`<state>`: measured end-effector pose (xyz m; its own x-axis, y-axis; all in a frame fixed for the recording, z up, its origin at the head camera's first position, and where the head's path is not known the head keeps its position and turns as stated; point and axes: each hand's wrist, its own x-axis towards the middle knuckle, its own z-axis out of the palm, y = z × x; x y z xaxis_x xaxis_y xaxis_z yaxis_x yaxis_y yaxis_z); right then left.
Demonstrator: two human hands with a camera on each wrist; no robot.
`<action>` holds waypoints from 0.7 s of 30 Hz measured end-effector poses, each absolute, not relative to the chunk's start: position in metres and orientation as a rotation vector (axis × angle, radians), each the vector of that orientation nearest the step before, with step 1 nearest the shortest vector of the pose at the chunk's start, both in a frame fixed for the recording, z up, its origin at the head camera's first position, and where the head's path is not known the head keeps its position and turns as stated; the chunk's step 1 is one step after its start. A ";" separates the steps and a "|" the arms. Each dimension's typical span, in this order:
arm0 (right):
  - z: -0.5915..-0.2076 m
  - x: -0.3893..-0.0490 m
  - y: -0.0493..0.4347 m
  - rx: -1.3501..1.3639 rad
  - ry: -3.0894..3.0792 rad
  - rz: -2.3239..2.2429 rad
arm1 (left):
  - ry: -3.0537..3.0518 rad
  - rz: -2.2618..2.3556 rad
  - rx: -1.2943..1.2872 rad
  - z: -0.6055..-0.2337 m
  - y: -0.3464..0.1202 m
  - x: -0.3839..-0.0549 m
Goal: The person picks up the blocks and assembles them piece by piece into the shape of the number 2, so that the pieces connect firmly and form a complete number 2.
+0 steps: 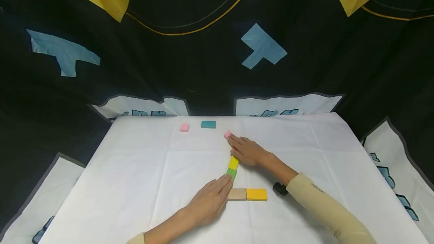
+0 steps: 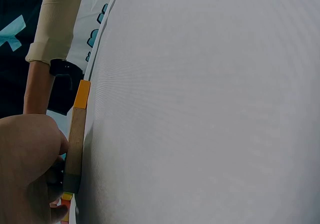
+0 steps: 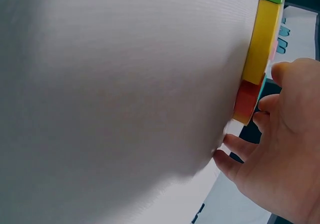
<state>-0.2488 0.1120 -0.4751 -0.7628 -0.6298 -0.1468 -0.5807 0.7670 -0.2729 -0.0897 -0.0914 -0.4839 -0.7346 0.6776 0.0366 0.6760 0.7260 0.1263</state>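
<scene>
A bent row of coloured blocks lies on the white table. My left hand (image 1: 209, 200) has straight fingers, their tips resting on the green block (image 1: 231, 173). Beside that hand, a plain wooden block (image 1: 238, 194) lies end to end with an orange-yellow block (image 1: 256, 194). Above the green block comes a yellow block (image 1: 233, 162), then a red block (image 3: 247, 96), mostly covered by my right hand (image 1: 249, 151) in the head view. Fairly straight fingers of that hand touch the far end of the row, at a pink block (image 1: 227, 134).
Near the table's far edge lie a teal block (image 1: 208, 124) and a second pink block (image 1: 184, 127). A black device (image 1: 280, 189) sits under the right wrist. Behind the white table (image 1: 118, 183) hangs a black patterned cloth (image 1: 190, 70).
</scene>
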 end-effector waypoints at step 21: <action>-0.479 -0.247 0.111 -1.012 2.764 -0.158 | 2.925 0.207 1.176 -0.480 -0.093 -0.091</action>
